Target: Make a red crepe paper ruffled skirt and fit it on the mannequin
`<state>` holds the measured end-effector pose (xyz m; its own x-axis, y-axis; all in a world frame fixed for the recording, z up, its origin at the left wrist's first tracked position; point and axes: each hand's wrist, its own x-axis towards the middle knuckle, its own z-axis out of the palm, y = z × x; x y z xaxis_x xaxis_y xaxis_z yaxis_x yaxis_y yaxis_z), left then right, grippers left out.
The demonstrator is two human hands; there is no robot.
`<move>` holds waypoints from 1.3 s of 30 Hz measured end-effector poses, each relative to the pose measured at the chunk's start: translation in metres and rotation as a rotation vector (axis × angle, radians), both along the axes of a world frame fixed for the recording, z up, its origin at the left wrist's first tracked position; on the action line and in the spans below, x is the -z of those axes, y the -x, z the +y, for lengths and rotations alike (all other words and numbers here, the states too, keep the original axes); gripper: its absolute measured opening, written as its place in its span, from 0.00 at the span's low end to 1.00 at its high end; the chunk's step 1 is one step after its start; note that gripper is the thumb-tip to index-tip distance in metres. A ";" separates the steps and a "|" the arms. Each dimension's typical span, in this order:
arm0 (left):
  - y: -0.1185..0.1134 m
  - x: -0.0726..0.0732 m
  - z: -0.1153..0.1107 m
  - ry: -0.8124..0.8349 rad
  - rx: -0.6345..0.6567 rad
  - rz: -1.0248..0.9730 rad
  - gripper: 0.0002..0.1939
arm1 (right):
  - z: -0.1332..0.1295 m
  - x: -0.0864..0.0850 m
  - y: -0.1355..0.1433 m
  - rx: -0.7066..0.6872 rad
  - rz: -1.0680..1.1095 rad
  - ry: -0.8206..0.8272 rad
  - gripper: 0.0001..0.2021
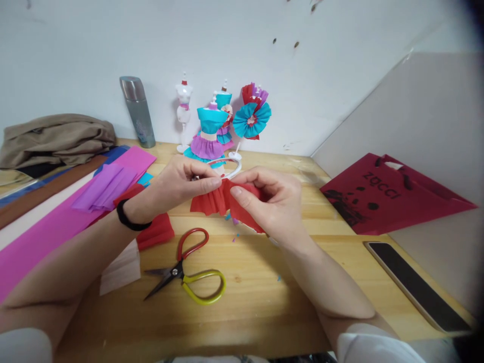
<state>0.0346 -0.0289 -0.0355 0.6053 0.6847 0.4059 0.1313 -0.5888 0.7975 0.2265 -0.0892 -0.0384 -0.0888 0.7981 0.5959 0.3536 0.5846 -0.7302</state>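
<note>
While open scissors (175, 273) lie nearer than the fingers (244, 197), seemingly for easy reach, the left hand (187, 182) and right hand (276, 201) pinch red crepe paper (209, 202) between them, apparently to hold its pleats bunched. Beyond the fingertips stand paper-clad dress forms (213, 122).

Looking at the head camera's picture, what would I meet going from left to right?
Bundled tan cloth → grey flask → left hand → red ruffled piece, pinched by both hands → right hand → dark red bag with "zacci" on it.
</note>
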 end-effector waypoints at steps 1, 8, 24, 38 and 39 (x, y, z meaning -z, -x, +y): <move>0.000 0.000 0.000 -0.018 -0.007 0.009 0.11 | 0.000 0.001 0.000 -0.002 -0.003 -0.007 0.03; -0.003 0.002 0.001 -0.044 -0.055 -0.015 0.11 | 0.002 0.005 0.000 -0.031 -0.001 -0.040 0.04; -0.005 0.000 -0.003 -0.197 -0.056 -0.035 0.09 | 0.002 0.003 0.001 0.078 -0.072 -0.077 0.05; -0.005 -0.002 -0.006 -0.262 -0.062 0.014 0.09 | 0.003 0.003 0.001 0.102 -0.061 -0.072 0.07; -0.005 -0.002 -0.006 -0.275 -0.064 0.015 0.09 | 0.003 0.003 0.001 0.096 -0.059 -0.073 0.07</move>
